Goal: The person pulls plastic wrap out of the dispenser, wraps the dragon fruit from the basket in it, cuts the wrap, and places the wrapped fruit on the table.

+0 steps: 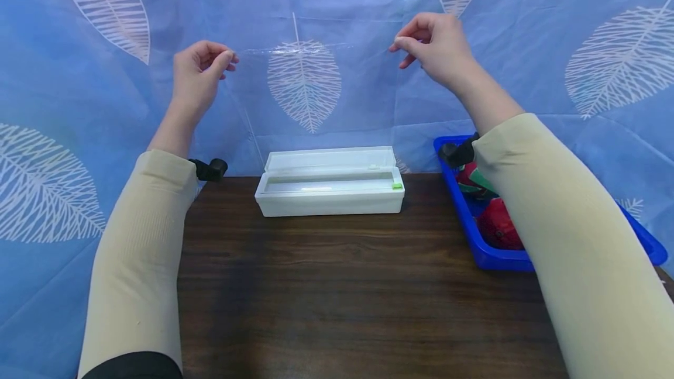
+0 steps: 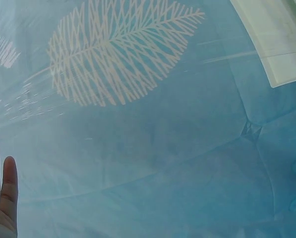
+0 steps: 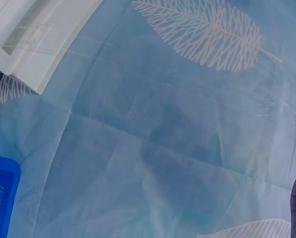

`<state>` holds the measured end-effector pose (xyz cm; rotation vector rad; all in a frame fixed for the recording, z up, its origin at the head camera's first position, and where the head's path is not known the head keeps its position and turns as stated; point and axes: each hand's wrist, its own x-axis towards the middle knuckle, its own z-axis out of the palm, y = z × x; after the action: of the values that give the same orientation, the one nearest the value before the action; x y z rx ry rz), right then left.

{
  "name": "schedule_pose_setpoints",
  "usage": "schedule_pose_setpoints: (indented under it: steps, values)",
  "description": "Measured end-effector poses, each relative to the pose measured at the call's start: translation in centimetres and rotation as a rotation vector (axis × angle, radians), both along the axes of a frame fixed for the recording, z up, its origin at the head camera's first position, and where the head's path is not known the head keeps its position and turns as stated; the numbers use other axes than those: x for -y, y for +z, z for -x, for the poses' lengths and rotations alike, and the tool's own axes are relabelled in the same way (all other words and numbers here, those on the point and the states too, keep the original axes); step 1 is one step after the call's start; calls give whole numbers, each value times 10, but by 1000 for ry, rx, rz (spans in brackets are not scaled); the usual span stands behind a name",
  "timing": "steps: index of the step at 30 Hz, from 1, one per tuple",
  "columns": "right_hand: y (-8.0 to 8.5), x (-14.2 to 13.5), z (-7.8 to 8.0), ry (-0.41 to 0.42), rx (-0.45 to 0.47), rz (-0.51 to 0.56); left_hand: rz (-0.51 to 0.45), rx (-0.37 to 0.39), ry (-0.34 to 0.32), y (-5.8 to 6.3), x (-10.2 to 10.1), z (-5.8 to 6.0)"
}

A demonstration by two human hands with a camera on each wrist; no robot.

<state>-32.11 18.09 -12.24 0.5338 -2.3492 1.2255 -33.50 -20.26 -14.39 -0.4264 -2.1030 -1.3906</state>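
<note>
A sheet of clear cling film (image 1: 289, 50) is stretched between both raised hands, its wrinkled top edge catching the light. My left hand (image 1: 199, 78) pinches one upper corner between thumb and fingers. The opposite corner is pinched by my right hand (image 1: 439, 45), held slightly higher. Below them, a white cling film dispenser (image 1: 329, 203) sits at the table's back edge, lid (image 1: 329, 159) raised, with a green slider (image 1: 397, 186) at its right end. A faint film edge slants from the left hand down toward this box. Film creases (image 2: 26, 104) also show beside the left fingers (image 2: 9, 183).
A blue basket (image 1: 505, 261) stands at the right, partly behind the right forearm, with red and green items (image 1: 497, 224) inside. Behind the dark wooden table (image 1: 337, 297) hangs a blue cloth with white leaf prints (image 1: 304, 83).
</note>
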Motion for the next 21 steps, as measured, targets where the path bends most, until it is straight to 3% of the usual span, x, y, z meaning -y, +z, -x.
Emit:
schedule_pose_setpoints:
  steps: [12,21]
  values:
    - [10,-1,-6,36,-2,73,-24,-34,-15,9,-2,-4]
    - [13,-2,-10,10,-45,37,-38,-45,-13,14,-2,-8]
